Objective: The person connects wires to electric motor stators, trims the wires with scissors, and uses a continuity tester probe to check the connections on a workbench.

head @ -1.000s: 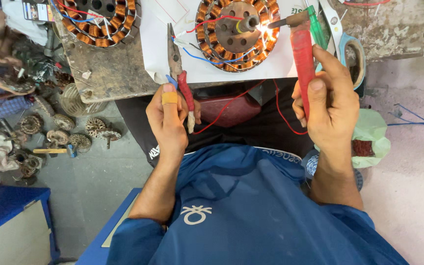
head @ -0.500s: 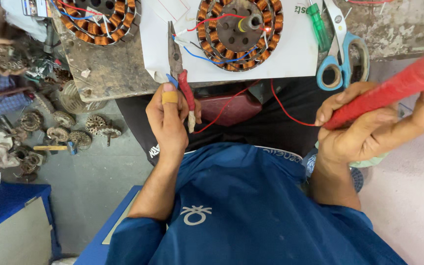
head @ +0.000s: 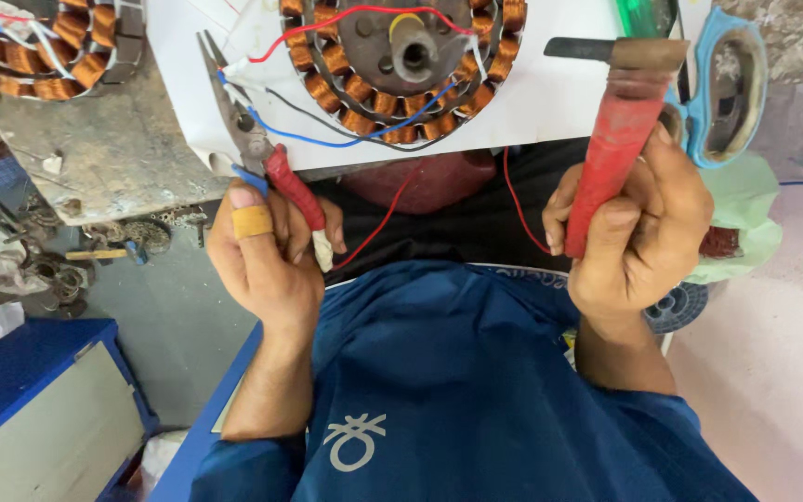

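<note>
My left hand point(head: 267, 256), with a tan bandage on one finger, grips pliers point(head: 253, 149) that have red and blue handles; their jaws point up at a blue wire point(head: 327, 142) on white paper. My right hand point(head: 638, 223) holds a red-handled tool point(head: 617, 139) upright, its flat dark tip pointing left just right of a copper-wound stator point(head: 392, 65). Red, blue and black wires run from the stator toward me.
A second stator point(head: 48, 56) lies at the top left on the worn bench point(head: 113, 149). Blue-handled scissors point(head: 731, 84) rest at the right. Metal parts point(head: 58, 270) litter the floor at the left, near a blue box point(head: 39, 409).
My right hand swung the red-handled tool from far right back toward the stator and turned it upright. The view moved closer to the bench. My left hand kept its grip on the pliers.
</note>
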